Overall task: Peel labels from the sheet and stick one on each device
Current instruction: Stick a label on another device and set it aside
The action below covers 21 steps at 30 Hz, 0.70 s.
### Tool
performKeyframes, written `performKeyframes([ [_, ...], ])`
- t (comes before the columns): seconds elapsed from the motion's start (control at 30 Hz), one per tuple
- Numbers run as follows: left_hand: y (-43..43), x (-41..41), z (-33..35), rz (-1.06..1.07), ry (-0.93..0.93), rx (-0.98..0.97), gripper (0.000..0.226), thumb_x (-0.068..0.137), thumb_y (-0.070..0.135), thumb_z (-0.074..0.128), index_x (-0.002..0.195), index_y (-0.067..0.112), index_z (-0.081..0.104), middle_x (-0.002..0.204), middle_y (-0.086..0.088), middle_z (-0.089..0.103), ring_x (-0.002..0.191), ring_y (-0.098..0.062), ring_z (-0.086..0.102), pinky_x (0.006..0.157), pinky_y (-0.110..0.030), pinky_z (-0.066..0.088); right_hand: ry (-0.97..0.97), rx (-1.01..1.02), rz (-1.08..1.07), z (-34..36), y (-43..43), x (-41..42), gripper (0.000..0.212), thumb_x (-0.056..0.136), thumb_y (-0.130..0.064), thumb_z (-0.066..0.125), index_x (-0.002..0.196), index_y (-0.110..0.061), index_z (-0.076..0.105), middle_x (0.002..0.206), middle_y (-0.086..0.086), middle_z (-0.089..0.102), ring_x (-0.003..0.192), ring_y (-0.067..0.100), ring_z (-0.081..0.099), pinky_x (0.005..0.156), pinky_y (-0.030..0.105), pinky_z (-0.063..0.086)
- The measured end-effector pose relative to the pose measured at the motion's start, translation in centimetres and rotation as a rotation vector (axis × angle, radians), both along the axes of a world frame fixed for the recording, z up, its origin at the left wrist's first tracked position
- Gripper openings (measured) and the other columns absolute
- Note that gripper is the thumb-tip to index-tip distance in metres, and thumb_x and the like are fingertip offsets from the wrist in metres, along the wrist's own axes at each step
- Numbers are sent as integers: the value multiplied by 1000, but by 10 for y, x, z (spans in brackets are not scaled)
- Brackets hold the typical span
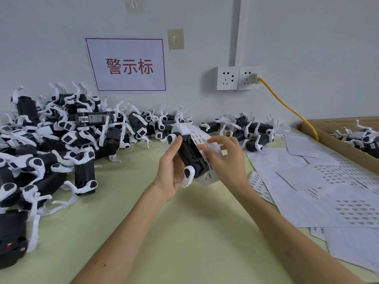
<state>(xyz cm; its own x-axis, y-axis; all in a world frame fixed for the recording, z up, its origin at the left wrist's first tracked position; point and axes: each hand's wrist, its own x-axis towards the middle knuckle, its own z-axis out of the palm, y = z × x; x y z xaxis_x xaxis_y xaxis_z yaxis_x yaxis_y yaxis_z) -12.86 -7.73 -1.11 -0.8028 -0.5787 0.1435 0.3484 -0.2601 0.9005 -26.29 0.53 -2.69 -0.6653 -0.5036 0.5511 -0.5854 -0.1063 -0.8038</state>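
Over the green table (184, 232), left hand (170, 172) curls round a device (189, 153), right hand (227, 160) pinches the label sheet (196, 135).

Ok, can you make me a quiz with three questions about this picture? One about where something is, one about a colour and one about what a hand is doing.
1. Where is the cardboard box?
A. at the table's right edge
B. under the sign
C. in the left pile

2. What colour is the cable in the wall socket?
A. blue
B. yellow
C. green

3. What is the left hand doing?
A. lying flat
B. holding scissors
C. holding a device

Answers: 1 A, it sits far right. 2 B, it is yellow along its length. 3 C, its fingers curl round the device, while the right hand pinches the label sheet.
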Motion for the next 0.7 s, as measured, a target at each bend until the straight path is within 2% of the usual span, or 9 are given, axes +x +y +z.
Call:
performKeyframes([
  [0.07,1,-1,0,7,5,-13,63,83,64,62,114,10,76,127,-14,71,98,-29,68,84,-40,54,59,-3,-41,0,0,0,17,87,-35,81,101,-28,74,111,-10,56,109,16,55,93,28,43],
  [0.17,-1,-2,-3,19,-18,-73,54,93,62,50,103,19,81,126,-11,72,103,-24,68,95,-42,49,99,-9,-67,-1,0,1,16,87,-36,81,96,-26,75,108,-8,58,110,19,53,94,26,40],
  [0.2,-1,-1,-3,17,-32,-92,55,95,61,47,103,20,82,125,-9,73,105,-21,69,98,-41,50,101,-10,-68,-1,0,1,13,87,-33,81,95,-25,75,106,-8,59,109,19,53,93,26,41],
  [0.27,-1,-1,-4,-1,-53,-99,59,96,61,45,108,16,81,124,-7,74,108,-18,70,92,-32,53,105,0,-64,-1,0,0,7,88,-23,80,93,-22,75,103,-7,62,105,17,56,88,25,43],
  [0.37,-2,-1,-5,-26,-62,-110,62,95,61,45,112,13,80,121,-7,75,110,-17,70,85,-24,55,92,16,-59,-1,2,-2,8,87,-16,79,90,-20,73,96,-12,63,92,4,58,74,10,39],
  [0.53,-3,-3,-9,-22,-118,-164,64,91,67,48,116,16,78,112,-2,76,99,-17,71,86,-39,51,-12,20,-33,2,4,-1,8,86,-11,78,88,-16,73,89,-11,70,85,4,62,72,10,43],
  [0.7,-2,-5,-10,0,-131,-160,65,84,68,56,119,18,77,124,-7,73,110,-20,70,97,-43,49,-59,25,-7,4,6,1,6,87,-8,74,85,-13,71,86,-7,72,83,4,62,69,10,42],
])
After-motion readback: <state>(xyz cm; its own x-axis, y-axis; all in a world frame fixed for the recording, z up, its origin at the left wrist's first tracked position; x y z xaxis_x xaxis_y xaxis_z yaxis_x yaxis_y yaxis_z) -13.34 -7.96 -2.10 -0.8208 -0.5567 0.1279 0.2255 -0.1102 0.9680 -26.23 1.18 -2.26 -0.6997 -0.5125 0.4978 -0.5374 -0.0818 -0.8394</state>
